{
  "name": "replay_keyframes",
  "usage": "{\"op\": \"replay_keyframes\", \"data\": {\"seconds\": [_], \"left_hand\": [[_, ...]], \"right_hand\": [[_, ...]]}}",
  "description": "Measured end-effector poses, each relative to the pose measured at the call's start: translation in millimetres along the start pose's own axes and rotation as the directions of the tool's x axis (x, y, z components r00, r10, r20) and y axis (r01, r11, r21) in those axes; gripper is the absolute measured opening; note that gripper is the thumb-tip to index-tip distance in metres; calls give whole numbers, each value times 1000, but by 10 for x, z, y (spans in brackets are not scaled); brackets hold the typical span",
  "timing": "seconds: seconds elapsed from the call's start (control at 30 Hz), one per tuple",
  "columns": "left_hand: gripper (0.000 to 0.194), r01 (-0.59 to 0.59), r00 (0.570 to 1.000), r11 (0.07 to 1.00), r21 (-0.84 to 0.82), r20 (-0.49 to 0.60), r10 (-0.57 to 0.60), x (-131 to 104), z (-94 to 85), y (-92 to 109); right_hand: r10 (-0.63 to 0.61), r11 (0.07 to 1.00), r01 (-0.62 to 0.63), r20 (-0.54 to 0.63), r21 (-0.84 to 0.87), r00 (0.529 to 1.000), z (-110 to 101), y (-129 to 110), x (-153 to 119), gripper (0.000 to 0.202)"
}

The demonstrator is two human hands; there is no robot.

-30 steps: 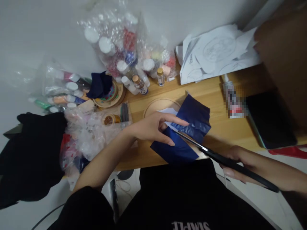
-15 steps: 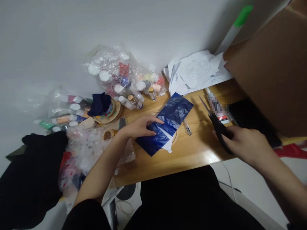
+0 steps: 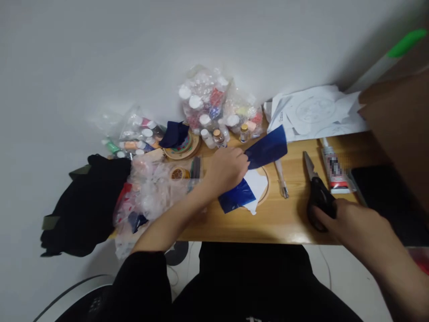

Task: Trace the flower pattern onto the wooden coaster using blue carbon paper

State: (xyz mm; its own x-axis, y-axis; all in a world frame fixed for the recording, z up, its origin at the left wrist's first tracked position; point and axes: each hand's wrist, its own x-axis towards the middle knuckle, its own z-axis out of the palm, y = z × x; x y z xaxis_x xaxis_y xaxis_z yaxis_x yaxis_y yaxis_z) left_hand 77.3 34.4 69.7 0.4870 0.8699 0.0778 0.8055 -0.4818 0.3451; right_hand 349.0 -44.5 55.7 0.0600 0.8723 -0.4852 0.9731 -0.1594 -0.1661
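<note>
My left hand (image 3: 229, 167) pinches a piece of thin, dark blue carbon paper (image 3: 268, 147), whose free end sticks up and to the right. Under that hand, a second blue piece (image 3: 236, 197) lies over a white paper (image 3: 257, 183). A round wooden hoop (image 3: 267, 193) shows partly around the white paper. My right hand (image 3: 355, 223) is closed on the black handles of a pair of scissors (image 3: 320, 194). Their blades point away from me, close to the tabletop. A slim clear-and-metal tool (image 3: 282, 181) lies between the hoop and the scissors.
A glue tube (image 3: 333, 170) and a black flat device (image 3: 385, 192) lie at right, below a cardboard box (image 3: 398, 120). Drawings on paper (image 3: 311, 112) lie behind. Bags of small bottles (image 3: 204, 103), a spool (image 3: 179, 173) and dark cloth (image 3: 90, 205) crowd the left.
My left hand has lifted one blue piece off the white paper and turned over it. The scissors have come down toward the table in my right hand. The view has shifted left.
</note>
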Motion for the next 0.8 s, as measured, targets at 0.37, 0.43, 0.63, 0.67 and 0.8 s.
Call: {"op": "replay_keyframes", "data": {"seconds": [0.37,0.43,0.63,0.67,0.8], "left_hand": [[12,-282,781,851,442,-410,472,-740,-320,330],[8,-207,813,897,390,-442,379,-898,-259,260],[15,90,842,977,192,-539,28,-1482,-172,-154],[20,206,838,960,191,-542,-72,-1560,-162,-248],[36,473,804,864,175,-487,-342,-1703,-71,-603]], "right_hand": [[-677,677,673,-611,-299,410,-387,-674,-167,66],[-785,553,731,-544,-400,297,-471,-981,-124,55],[-939,334,921,15,-200,344,-454,-1709,300,19],[-929,359,924,40,-133,367,-445,-1790,389,17],[-819,547,776,10,315,573,-418,-2066,642,21]]}}
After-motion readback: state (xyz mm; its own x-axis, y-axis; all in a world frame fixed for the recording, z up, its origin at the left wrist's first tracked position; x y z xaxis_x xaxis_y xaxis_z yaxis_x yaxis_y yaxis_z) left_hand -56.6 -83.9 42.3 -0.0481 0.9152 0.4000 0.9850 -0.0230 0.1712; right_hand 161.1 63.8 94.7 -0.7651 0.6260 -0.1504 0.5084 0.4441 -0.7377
